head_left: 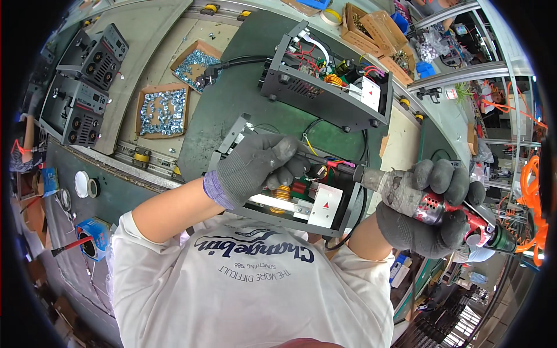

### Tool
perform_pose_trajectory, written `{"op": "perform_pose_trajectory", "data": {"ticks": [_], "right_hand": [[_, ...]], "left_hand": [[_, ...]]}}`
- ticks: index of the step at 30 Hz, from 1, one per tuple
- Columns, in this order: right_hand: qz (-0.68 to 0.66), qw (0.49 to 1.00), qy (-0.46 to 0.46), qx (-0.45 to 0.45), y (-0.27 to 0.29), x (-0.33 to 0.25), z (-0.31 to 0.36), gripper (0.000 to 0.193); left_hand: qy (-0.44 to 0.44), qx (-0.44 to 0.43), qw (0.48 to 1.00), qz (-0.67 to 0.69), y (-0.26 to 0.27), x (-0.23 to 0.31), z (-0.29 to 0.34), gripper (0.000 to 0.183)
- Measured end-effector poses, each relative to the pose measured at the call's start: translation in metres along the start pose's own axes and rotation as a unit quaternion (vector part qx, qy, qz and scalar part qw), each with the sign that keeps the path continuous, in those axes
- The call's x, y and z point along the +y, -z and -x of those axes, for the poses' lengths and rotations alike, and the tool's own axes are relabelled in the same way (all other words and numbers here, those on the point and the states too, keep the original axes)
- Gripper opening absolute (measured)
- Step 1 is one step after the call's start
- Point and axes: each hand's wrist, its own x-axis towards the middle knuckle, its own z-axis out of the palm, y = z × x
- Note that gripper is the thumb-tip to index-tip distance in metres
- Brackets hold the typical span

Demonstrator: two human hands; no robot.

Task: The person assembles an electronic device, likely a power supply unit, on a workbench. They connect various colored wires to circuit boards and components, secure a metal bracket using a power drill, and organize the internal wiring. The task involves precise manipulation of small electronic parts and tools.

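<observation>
My right hand (429, 209), in a dark grey glove, is wrapped around a red air screwdriver (432, 207) with a grey-taped front, held sideways. Its thin dark bit points left toward my left hand (261, 165). That gloved hand is closed in a pinch near the bit's tip; what its fingers hold is hidden. Below both hands lies an open black device housing (278, 219) with copper coils, wires and a white panel (325, 205) bearing a red triangle. Beyond it, a second open black housing (313, 98) shows similar coils and wiring.
Two cardboard trays of small metal fasteners (162, 111) (197, 61) stand at the left back. Finished-looking black devices (87, 93) are grouped farther left. Cardboard boxes (377, 32) sit at the far right. An orange coiled air hose (531, 197) hangs at the right.
</observation>
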Motion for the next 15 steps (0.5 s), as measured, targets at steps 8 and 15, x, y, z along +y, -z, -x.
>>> {"op": "perform_pose_trajectory", "data": {"ticks": [8,15], "right_hand": [[-0.054,0.998,0.001,-0.021,0.009,0.014,-0.009,0.041],[-0.095,0.994,-0.004,0.052,0.025,0.009,-0.018,0.040]], "left_hand": [[-0.049,0.023,0.999,-0.005,-0.004,0.007,0.001,0.047],[-0.116,0.130,0.941,-0.292,0.004,0.034,-0.025,0.046]]}}
